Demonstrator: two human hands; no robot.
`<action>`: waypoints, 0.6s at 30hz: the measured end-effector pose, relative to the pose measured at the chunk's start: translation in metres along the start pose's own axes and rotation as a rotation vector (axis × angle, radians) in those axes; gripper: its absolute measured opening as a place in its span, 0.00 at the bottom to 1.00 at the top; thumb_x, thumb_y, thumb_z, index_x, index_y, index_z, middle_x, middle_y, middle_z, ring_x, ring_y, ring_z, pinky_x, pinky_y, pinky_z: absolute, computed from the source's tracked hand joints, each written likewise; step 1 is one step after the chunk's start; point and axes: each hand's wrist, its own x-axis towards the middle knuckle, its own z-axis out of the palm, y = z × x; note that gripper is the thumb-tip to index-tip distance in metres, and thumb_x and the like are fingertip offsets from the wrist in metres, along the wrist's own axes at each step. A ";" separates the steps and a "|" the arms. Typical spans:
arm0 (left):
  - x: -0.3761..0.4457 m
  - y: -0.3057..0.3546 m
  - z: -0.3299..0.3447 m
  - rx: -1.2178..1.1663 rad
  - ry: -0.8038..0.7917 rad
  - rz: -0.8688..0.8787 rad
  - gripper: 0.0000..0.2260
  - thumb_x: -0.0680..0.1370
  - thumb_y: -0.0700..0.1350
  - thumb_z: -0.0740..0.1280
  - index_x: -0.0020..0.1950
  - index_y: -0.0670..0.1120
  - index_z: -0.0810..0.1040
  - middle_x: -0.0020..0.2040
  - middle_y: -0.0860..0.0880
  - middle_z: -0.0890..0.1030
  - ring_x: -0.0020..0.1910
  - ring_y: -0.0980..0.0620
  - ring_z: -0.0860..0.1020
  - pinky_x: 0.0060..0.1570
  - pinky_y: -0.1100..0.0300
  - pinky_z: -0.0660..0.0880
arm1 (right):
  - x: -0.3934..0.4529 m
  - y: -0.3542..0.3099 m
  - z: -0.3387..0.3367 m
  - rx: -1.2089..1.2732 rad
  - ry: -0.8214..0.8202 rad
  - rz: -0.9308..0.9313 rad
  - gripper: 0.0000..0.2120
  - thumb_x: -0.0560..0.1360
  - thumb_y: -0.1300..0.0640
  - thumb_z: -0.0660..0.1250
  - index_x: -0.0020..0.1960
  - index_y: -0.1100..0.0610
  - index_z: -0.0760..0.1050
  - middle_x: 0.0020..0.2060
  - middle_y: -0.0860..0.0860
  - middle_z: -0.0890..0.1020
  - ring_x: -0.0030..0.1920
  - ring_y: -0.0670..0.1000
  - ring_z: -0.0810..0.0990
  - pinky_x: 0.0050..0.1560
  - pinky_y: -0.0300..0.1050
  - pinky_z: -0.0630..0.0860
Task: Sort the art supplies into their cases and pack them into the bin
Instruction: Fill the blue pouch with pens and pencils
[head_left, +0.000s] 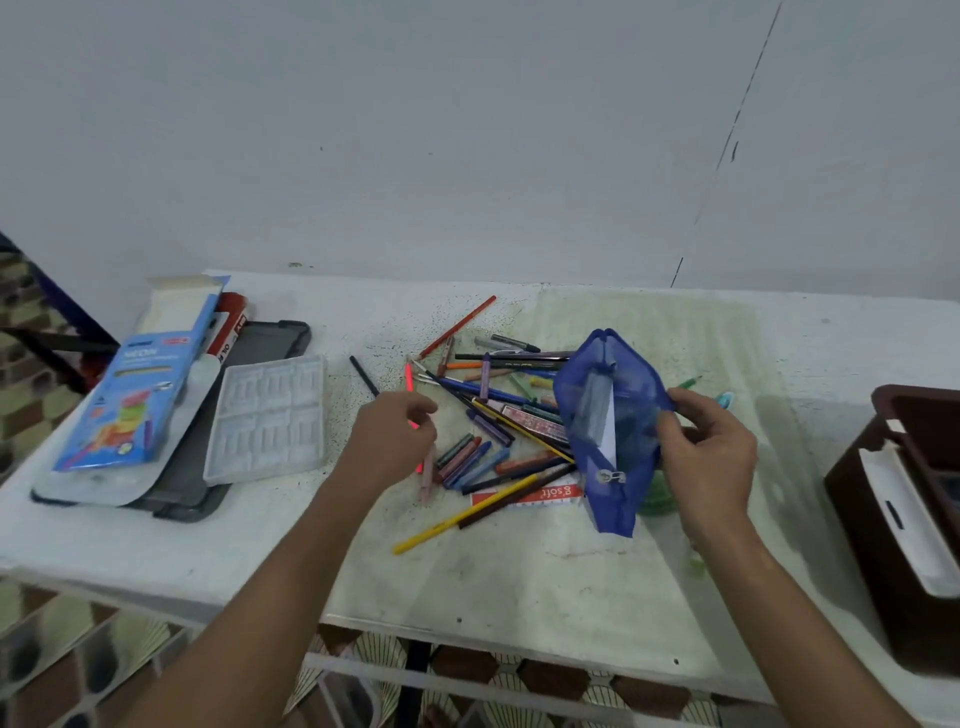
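A blue mesh pencil case was held up off the bench by the right hand, whose fingers and thumb were pinched on the case's right edge. The case was unzipped, its mouth spread wide, and a pale grey item could be seen inside; the zipper pull hung near its lower end.

The left hand was lowered over the left side of a loose pile of pencils, pens and crayons, its fingers curled around a neon pink stick that stuck out above and below the knuckles. A yellow pencil lay at the near edge of the pile, a red pencil at the far edge, and a black pencil just to the left. A red-and-white ruler lay partly under the pile, with "g'soft" readable upside down on it.

At the left of the bench a blue box marked "NEON" was propped on a clear plastic lid, beside a white moulded tray resting partly on a dark grey tray. A red box behind carried the letters "OIL"; the rest could not be read. A dark brown bin with a white handle stood at the right edge.
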 end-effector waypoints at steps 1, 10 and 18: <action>0.001 -0.005 0.001 0.024 -0.003 -0.004 0.13 0.75 0.41 0.66 0.59 0.47 0.81 0.50 0.52 0.82 0.44 0.57 0.76 0.47 0.66 0.69 | 0.000 0.002 -0.001 -0.016 0.041 0.007 0.10 0.74 0.63 0.66 0.51 0.51 0.80 0.45 0.48 0.84 0.40 0.53 0.84 0.43 0.58 0.82; 0.000 -0.008 0.014 0.050 -0.056 0.043 0.14 0.75 0.47 0.69 0.61 0.49 0.79 0.51 0.52 0.81 0.44 0.55 0.78 0.46 0.64 0.69 | -0.004 -0.008 -0.009 -0.093 -0.005 -0.095 0.10 0.74 0.64 0.67 0.51 0.51 0.78 0.43 0.37 0.80 0.35 0.36 0.80 0.36 0.29 0.75; 0.019 0.039 0.033 0.036 -0.071 0.245 0.15 0.77 0.45 0.67 0.63 0.46 0.78 0.56 0.49 0.80 0.49 0.54 0.77 0.52 0.64 0.70 | -0.002 -0.003 -0.010 -0.134 -0.169 -0.070 0.15 0.75 0.62 0.67 0.59 0.49 0.75 0.51 0.46 0.81 0.43 0.50 0.83 0.41 0.44 0.81</action>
